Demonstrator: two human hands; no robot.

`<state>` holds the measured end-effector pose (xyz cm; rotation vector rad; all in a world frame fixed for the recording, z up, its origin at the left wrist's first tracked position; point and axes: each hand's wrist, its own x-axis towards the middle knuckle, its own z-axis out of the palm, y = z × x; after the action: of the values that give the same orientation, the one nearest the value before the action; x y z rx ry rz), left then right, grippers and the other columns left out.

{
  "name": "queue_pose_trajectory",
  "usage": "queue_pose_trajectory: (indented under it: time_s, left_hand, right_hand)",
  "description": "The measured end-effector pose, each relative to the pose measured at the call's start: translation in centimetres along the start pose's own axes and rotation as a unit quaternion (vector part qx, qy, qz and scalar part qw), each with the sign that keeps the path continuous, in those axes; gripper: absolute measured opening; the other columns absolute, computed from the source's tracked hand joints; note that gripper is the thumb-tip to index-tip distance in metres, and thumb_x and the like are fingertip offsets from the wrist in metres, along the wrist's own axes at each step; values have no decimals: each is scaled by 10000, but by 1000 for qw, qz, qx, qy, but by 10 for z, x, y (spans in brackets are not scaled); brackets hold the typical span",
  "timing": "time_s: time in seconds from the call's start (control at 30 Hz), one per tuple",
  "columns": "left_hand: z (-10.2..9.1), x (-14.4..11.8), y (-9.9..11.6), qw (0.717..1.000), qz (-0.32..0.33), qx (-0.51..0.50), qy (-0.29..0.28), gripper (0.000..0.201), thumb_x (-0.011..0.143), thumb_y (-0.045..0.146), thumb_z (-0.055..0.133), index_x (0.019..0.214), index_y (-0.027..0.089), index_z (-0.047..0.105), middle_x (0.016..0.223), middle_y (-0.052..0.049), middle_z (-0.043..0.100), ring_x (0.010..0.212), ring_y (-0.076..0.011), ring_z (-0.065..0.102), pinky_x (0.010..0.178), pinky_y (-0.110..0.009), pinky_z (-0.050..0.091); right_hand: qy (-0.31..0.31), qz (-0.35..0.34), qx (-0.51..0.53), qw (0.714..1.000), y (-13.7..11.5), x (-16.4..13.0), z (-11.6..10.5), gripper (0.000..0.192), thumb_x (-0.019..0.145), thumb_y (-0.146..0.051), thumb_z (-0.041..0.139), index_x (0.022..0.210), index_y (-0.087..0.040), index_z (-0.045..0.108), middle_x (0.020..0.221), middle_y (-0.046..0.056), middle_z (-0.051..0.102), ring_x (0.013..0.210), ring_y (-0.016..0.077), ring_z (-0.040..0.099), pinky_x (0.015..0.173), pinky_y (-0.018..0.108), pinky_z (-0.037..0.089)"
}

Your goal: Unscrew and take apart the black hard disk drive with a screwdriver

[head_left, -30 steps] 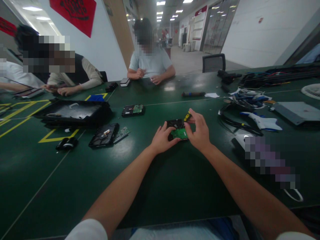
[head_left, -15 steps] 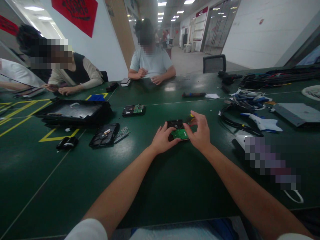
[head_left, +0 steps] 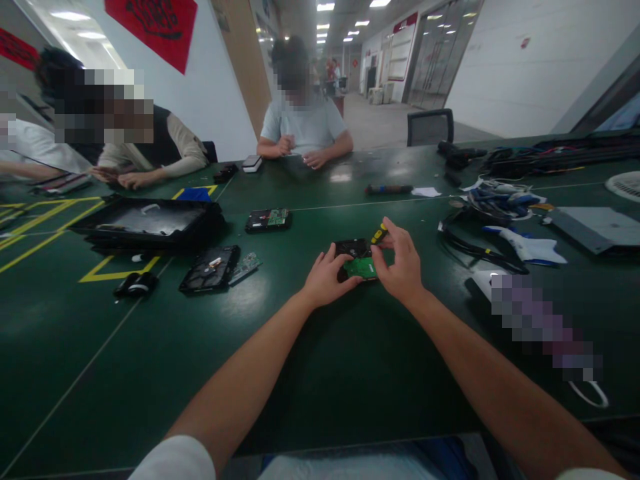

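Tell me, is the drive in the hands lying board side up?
Yes. The drive lies flat with its green board facing up, left hand steadying it.

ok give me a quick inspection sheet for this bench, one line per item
surface: dark green table with yellow tape lines
job's things: hard drive, green board up; yellow-handled screwdriver
clutter: second drive, opened drive, black tray
hands: left hand steadies the drive; right hand grips the screwdriver
cables: tangle at right
surroundings: two seated people, office chair, corridor behind
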<state>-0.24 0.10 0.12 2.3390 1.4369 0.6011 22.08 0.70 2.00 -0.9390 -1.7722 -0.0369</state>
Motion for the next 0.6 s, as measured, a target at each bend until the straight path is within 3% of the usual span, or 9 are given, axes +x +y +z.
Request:
queue_pose_trajectory:
  time_s: [0.2, 0.37, 0.6]
  left_hand:
    - [1, 0, -1, 1000, 4, -1, 0, 655, 964, 641, 671, 1472, 233, 613, 1734, -224, 393, 1693, -346, 186, 1339, -593, 243]
    - [3, 0, -2, 1000, 4, 1, 5, 651, 961, 659, 664, 1465, 250, 610, 1737, -200, 399, 1691, -347, 199, 1337, -608, 241]
    - [2, 0, -1, 1000, 8, -1, 6, 647, 964, 645, 667, 1467, 242, 613, 1718, -205, 428, 1694, -342, 193, 1339, -597, 242]
  right_hand:
    - [11, -6, 3, 1000, 0, 0, 0, 634, 1033, -346, 653, 1626, -342, 428, 1346, 114, 601, 945, 237, 708, 861, 490, 698]
    - [6, -1, 0, 1000, 0, 0, 1, 644, 1054, -329, 593, 1661, -338, 379, 1404, 134, 599, 1040, 271, 708, 914, 518, 689]
    - [5, -5, -2, 1000, 0, -1, 1, 674, 1033, -287, 615, 1663, -340, 382, 1410, 134, 585, 1024, 260, 710, 903, 507, 694]
